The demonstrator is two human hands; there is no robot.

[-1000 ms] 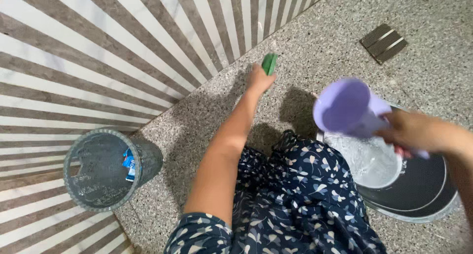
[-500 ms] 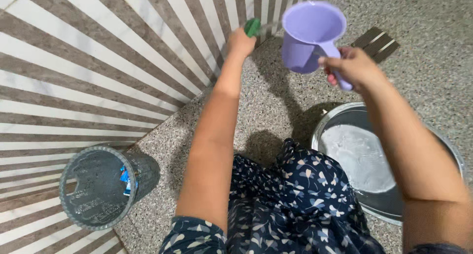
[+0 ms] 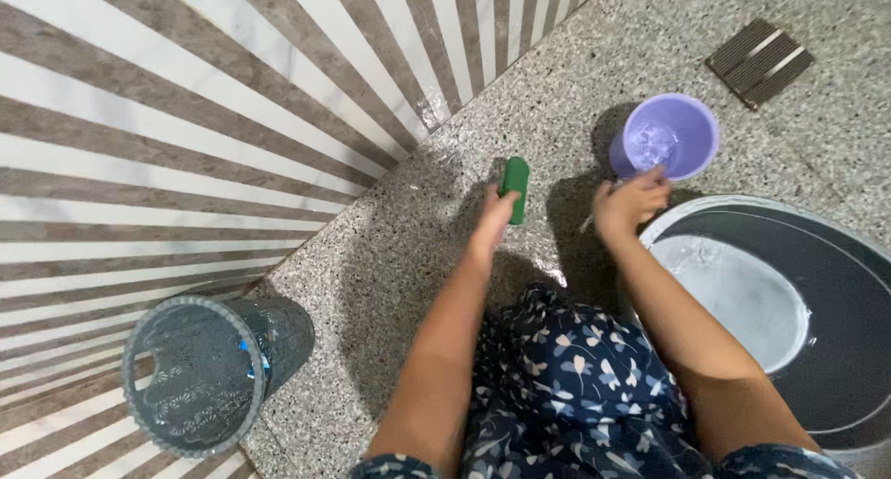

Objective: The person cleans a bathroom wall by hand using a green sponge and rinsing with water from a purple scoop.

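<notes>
My left hand (image 3: 492, 221) grips a green scrub brush (image 3: 515, 187) and presses it on the speckled stone floor (image 3: 408, 238) near the foot of the striped wall. My right hand (image 3: 629, 200) holds the handle of a lilac plastic mug (image 3: 668, 135), which stands upright on the floor with a little water in it. A metal bucket (image 3: 817, 256) holding water sits just right of my right arm.
A grey perforated waste bin (image 3: 200, 372) stands against the striped tile wall (image 3: 186, 117) at lower left. A slatted floor drain (image 3: 759, 61) lies at top right. My dark floral clothing (image 3: 566, 386) fills the bottom centre.
The lilac mug has come down from the air near the wall and now stands on the floor. The green brush has dropped from the wall's base onto the floor.
</notes>
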